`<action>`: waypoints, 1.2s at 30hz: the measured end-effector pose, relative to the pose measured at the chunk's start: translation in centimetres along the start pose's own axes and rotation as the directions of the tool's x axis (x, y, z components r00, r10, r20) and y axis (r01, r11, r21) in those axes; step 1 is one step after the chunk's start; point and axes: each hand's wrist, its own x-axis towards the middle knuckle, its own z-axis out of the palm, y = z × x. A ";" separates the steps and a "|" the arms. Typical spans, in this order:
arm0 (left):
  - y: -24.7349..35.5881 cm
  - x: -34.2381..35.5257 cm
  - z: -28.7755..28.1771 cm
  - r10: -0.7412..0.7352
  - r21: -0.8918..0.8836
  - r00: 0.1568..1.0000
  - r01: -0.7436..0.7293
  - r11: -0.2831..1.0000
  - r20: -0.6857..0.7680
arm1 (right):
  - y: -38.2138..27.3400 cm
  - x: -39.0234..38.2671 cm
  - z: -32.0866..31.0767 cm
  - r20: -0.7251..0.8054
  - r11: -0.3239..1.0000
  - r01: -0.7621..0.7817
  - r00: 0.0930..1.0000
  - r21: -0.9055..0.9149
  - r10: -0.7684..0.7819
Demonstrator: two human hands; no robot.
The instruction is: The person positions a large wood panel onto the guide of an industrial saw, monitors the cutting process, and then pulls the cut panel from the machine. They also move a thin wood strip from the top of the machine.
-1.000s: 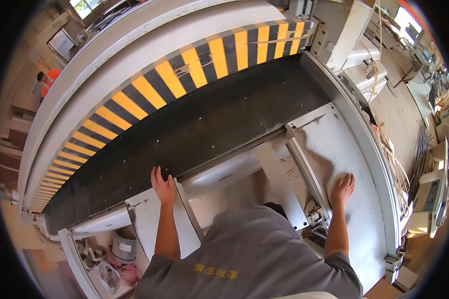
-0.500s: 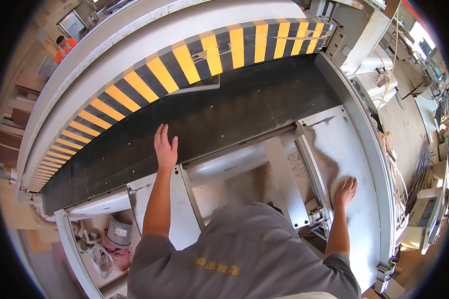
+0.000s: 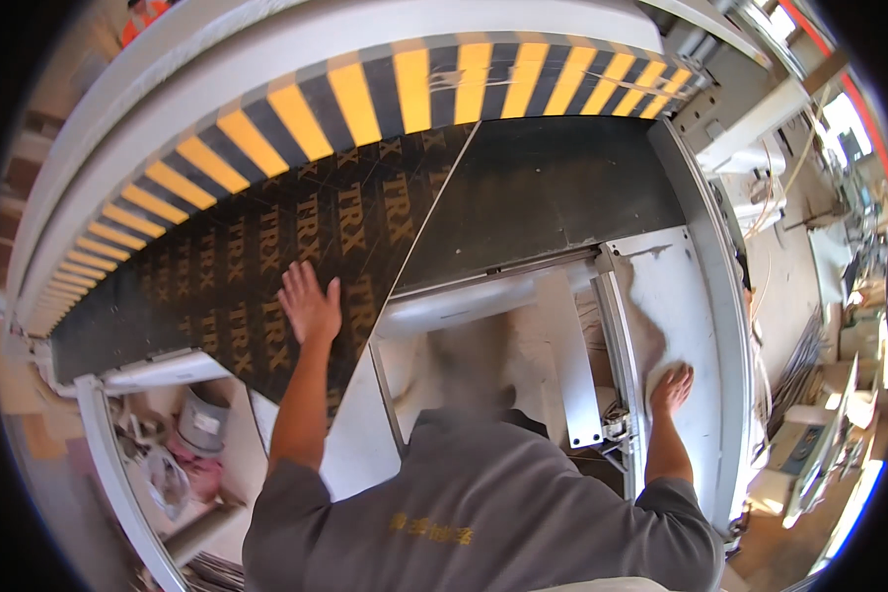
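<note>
A dark brown board (image 3: 365,197) with rows of gold printed lettering lies on the black conveyor belt (image 3: 572,178), slanting out from beneath a yellow-and-black striped guard (image 3: 414,87). Its near corner overhangs the belt's front edge. My left hand (image 3: 310,306) is over this board, open with fingers spread; whether the palm touches it I cannot tell. Off to the right, my right hand (image 3: 672,388) lies open and empty on a worn white metal plate (image 3: 705,306), fingers stretched out and fairly close together.
Between the front plates is a gap with a narrow metal crosspiece (image 3: 565,365). A grey bucket (image 3: 205,419) and a clear plastic bag (image 3: 166,481) sit low at the left. A person in orange (image 3: 140,18) is at the far left. Machinery and stacked material line the right side.
The printed board has come out from under the striped guard toward me, covering the belt's left and middle. My left hand remains open, now above the board. My right hand stays on the plate.
</note>
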 end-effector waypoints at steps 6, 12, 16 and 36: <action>-19.1 -11.4 -2.3 0.031 0.016 0.999 -0.031 0.999 -0.013 | 1.3 2.7 0.5 0.026 1.000 0.003 1.000 -0.010 -0.002; -42.4 -21.4 -1.3 -0.268 0.005 0.951 0.272 0.962 -0.155 | -13.7 0.3 -3.4 0.293 0.747 -0.021 0.927 0.665 -0.234; -48.1 -19.3 0.3 -0.950 0.214 0.288 0.942 0.258 -0.118 | -32.8 -12.0 -6.1 0.800 0.519 -0.612 0.404 0.596 -0.443; -31.7 -18.8 -1.2 -0.432 0.087 0.902 0.430 0.898 -0.005 | -46.0 -21.1 -8.6 0.869 0.322 -0.825 0.353 0.464 -0.347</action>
